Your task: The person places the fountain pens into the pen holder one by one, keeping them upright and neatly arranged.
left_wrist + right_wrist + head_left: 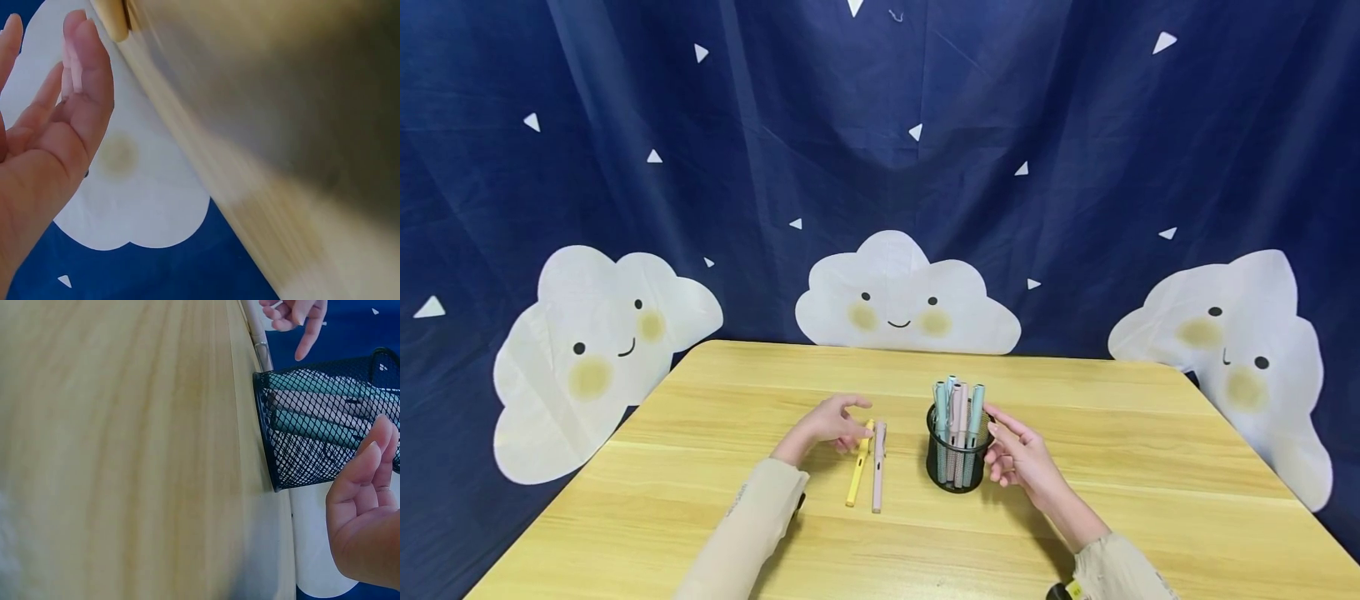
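On the table (760, 517) a yellow pen (856, 477) and a pale purple pen (877, 479) lie side by side. My left hand (833, 422) is over the yellow pen's far end, fingers parted and loosely bent; whether it touches the pen I cannot tell. Nothing is held in the left hand (59, 137) in the left wrist view. To the right stands a black mesh pen holder (955, 471) with several green, pink and blue pens (958, 417) upright in it. My right hand (1021, 454) is at its right side, with fingers extended near the rim. In the right wrist view the hand (365, 506) partly covers the holder (312, 437).
A dark blue curtain (880, 183) with white clouds and small triangles hangs behind the table's far edge. Bare wood lies around the pens and the holder.
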`<state>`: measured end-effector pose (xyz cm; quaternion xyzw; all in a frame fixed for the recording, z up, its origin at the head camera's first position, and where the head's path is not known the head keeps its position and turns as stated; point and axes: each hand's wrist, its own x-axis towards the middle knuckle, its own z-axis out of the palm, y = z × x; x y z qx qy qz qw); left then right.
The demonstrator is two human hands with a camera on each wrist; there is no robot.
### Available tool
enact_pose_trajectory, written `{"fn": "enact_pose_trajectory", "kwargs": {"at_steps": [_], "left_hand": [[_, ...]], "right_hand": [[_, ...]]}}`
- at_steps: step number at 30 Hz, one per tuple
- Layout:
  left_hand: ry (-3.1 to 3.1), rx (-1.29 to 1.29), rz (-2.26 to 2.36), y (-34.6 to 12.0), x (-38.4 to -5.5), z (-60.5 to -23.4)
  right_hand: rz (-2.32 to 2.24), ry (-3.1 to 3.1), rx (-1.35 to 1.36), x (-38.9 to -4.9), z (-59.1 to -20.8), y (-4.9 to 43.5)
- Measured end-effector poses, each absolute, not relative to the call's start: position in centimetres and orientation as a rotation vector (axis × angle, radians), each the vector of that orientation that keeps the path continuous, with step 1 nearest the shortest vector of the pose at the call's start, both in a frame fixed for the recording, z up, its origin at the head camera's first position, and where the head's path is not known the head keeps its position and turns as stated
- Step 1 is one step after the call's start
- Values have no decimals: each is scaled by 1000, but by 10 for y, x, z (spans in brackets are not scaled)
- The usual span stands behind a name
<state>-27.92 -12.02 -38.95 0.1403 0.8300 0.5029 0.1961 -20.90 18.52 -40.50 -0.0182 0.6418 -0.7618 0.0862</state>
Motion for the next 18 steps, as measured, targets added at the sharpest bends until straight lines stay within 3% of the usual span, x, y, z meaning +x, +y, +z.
{"fn": "enact_pose_trajectory", "kwargs": {"at_steps": [18], "left_hand": [[2224,267,1242,-124,-279,-401]], "right_hand": [[-2259,1920,-54,-209,-405,186]]}}
